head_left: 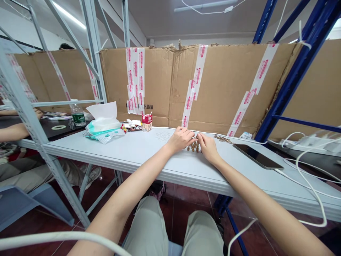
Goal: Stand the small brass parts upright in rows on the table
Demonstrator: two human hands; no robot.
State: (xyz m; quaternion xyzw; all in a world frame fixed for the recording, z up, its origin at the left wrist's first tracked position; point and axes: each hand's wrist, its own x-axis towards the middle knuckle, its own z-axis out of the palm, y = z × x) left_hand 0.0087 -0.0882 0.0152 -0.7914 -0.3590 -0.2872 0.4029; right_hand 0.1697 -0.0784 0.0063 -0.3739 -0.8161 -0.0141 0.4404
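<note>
Dozens of small bronze-coloured pieces (194,145), bunched near the far edge of the long pale grey desk (133,151), hemmed between the left hand (180,139) and the right hand (208,147), both curled inward, seemingly to keep the bunch together; any actual grip impossible to tell.

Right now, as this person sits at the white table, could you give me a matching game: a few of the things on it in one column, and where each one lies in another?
Things:
1. Flat black glass-fronted tablet
2. Small brass-coloured pieces
3. Red-and-white carton with a straw
4. White tissue pack with teal wrapping

Places:
A. Upright at the white table's back edge
B. At the table's left end
C. Right of the right hand
D. Between the left hand and right hand

Pairs: 1-C, 2-D, 3-A, 4-B
</note>
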